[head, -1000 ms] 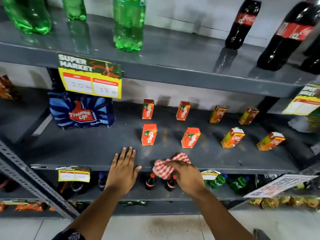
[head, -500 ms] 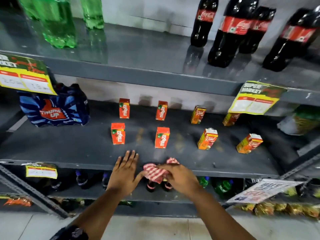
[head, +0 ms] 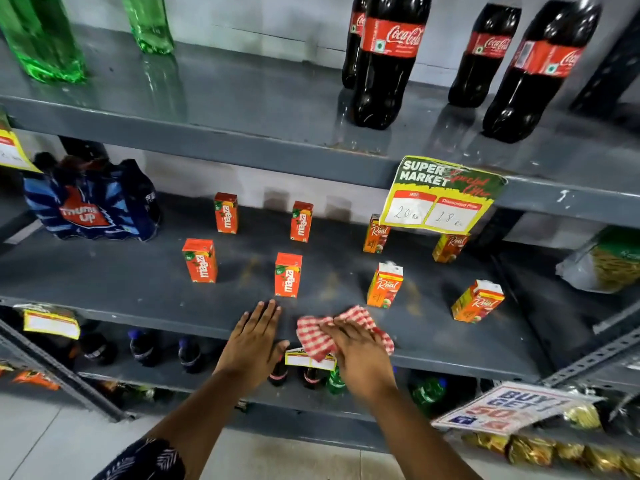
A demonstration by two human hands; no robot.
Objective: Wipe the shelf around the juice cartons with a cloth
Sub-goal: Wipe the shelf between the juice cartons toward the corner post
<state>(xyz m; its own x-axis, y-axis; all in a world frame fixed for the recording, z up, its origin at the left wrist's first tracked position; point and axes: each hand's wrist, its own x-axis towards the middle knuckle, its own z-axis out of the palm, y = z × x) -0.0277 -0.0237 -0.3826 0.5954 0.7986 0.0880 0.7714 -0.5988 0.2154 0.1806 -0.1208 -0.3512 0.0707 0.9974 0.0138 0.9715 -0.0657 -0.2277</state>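
R hand (head: 360,356) presses cloth (head: 311,336) on shelf (head: 138,292), L hand (head: 254,337) flat beside.

One head-worn camera (wide-angle) looks forward and down, near the shelf (head: 104,289).

Eight juice cartons (head: 288,274) stand mid-frame on the shelf (head: 104,285) — cloth (head: 313,336) before them, bottle pack (head: 93,202) at left.

Bottles (head: 394,38) labelled "Coca-Cola". Shelf tag (head: 440,195): "SUPER MARKET", handwritten 20 and 18. Orange cartons (head: 288,275): "Maaza". White-topped cartons (head: 384,285): "Real". Blue pack (head: 86,206): "Thums Up". Poster (head: 502,407): "BUY 1 GET".
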